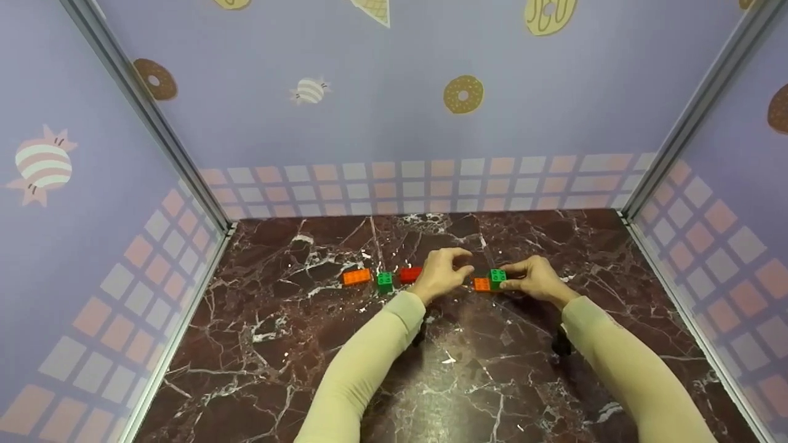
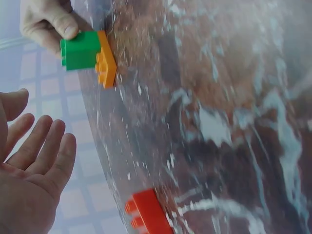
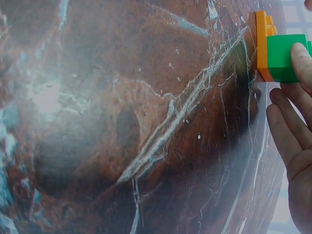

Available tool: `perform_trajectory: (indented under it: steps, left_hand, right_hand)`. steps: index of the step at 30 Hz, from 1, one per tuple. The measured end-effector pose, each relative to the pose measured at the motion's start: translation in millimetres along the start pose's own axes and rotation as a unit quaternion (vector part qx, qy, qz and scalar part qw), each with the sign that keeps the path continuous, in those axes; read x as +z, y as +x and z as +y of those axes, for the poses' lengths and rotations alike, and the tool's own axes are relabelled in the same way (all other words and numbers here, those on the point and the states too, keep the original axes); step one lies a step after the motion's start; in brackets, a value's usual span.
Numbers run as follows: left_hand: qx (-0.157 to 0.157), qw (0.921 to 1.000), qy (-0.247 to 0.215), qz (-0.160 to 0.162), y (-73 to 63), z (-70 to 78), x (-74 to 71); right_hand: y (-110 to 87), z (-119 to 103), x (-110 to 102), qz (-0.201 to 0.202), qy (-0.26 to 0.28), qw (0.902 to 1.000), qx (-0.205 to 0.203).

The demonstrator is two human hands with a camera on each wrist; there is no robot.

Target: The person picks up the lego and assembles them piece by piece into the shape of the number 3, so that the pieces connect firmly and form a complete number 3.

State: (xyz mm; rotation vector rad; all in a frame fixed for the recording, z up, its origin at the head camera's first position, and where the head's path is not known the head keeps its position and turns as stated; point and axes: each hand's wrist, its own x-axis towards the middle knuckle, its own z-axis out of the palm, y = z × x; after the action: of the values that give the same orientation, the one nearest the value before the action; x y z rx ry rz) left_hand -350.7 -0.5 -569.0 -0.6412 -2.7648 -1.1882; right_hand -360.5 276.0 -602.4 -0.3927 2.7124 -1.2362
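Note:
A green toy brick (image 1: 498, 279) sits on one end of a flat orange brick (image 1: 481, 285), whose bare studs show at the left. Thumb and fingers of my right hand (image 1: 534, 280) pinch the green brick from its right side; the right wrist view shows the thumb on the green brick (image 3: 285, 57) and the orange brick (image 3: 262, 46) below it. My left hand (image 1: 440, 272) hovers to the left with fingers loosely spread and nothing in them. Beside that hand lies a red brick (image 1: 410, 274), partly hidden by it in the head view.
Further left on the dark marbled table (image 1: 277, 369) are another green brick (image 1: 385, 282) and another orange brick (image 1: 356, 277). Patterned lilac panels (image 1: 394, 123) rise behind the table and along both sides.

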Motion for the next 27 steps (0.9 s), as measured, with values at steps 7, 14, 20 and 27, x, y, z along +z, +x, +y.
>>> perform_trajectory:
  steps: [7, 14, 20, 27]
  left_hand:
    - [-0.007, 0.9999, -0.008, 0.009, -5.8, -13.7, -15.9]
    - [-0.013, 0.9999, -0.001, 0.009, -10.2, -28.2, -38.7]
    - [-0.031, 0.9994, -0.010, 0.007, -13.3, -38.7, -56.7]
    - [-0.043, 0.9991, 0.004, 0.003, -16.2, -50.9, -69.3]
  right_hand:
    - [-0.5, 2, 0, -0.001, -0.030, 0.9995, -0.006]
    - [0.1, 1, -2, -0.001, -0.023, 0.9997, -0.011]
    - [1.3, 0, -3, 0.003, -0.033, 0.9993, -0.017]
    - [1.8, 1, -3, -0.005, -0.022, 0.9997, -0.006]
